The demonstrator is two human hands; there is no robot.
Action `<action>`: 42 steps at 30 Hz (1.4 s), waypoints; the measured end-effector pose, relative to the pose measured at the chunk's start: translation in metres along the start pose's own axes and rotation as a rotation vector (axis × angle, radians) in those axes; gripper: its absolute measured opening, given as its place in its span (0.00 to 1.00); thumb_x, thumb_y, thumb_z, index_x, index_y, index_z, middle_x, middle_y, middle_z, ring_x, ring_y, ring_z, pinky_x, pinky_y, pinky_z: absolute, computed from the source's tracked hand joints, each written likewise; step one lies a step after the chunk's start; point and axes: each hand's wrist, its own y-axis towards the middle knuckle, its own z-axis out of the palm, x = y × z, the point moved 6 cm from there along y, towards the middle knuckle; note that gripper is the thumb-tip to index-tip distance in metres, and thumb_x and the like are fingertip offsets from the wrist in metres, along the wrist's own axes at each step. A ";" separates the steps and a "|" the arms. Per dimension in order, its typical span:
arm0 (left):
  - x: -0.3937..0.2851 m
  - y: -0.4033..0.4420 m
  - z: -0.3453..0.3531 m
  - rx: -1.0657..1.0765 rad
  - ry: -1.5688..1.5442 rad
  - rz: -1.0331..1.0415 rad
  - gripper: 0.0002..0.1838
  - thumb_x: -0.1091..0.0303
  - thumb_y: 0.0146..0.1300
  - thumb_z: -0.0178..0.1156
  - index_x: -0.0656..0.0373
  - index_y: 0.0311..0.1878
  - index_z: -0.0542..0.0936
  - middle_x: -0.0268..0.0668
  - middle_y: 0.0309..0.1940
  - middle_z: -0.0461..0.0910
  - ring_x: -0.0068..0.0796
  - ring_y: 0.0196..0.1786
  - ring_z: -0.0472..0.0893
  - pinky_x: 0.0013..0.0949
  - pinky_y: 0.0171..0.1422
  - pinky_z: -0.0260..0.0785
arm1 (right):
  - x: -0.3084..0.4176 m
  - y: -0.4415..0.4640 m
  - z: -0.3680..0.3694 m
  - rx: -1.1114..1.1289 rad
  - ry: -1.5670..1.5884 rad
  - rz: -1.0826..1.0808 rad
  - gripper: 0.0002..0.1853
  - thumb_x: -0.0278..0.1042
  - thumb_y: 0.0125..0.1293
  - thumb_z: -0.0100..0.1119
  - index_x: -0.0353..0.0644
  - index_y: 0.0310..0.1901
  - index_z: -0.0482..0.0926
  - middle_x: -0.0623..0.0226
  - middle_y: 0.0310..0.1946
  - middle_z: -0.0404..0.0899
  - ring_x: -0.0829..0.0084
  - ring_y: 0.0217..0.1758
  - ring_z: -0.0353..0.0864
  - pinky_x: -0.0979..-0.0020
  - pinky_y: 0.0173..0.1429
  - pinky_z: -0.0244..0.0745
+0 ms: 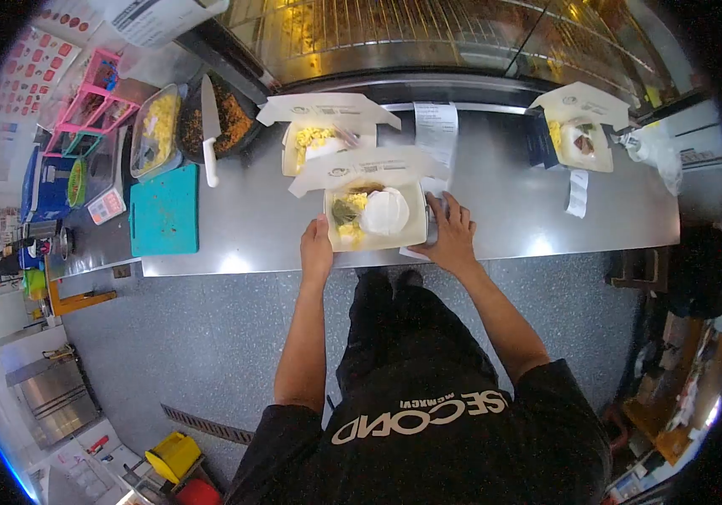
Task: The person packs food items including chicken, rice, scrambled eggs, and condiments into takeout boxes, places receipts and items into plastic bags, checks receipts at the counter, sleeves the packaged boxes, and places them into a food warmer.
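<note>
An open takeaway box [416, 220] stands at the counter's front edge, its lid raised at the back. Inside are a white round item [385, 211], yellow pieces [349, 229] and a green leafy bit. My left hand [317, 248] grips the box's left side, fingers together. Beside the box's right side, my right hand [452, 233] has its fingers apart, over the counter; a piece of white paper shows under it. Directly behind stands a second open box [293, 158] with yellow food and something white.
A third open box [598, 156] is at the right, near a plastic bag [657, 156]. Receipts [436, 135] lie behind. Leftward are a teal cutting board [164, 210], a knife [210, 126] across a dark bowl [239, 126], a tub [138, 156] and a blue pack [51, 189].
</note>
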 end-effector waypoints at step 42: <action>-0.099 -0.010 -0.029 0.059 0.374 0.775 0.18 0.73 0.55 0.64 0.56 0.50 0.75 0.43 0.45 0.76 0.45 0.48 0.75 0.43 0.49 0.70 | 0.090 0.039 -0.031 -0.010 0.392 -0.143 0.07 0.25 0.62 0.60 0.38 0.41 0.75 0.58 0.43 0.79 0.58 0.49 0.79 0.61 0.49 0.76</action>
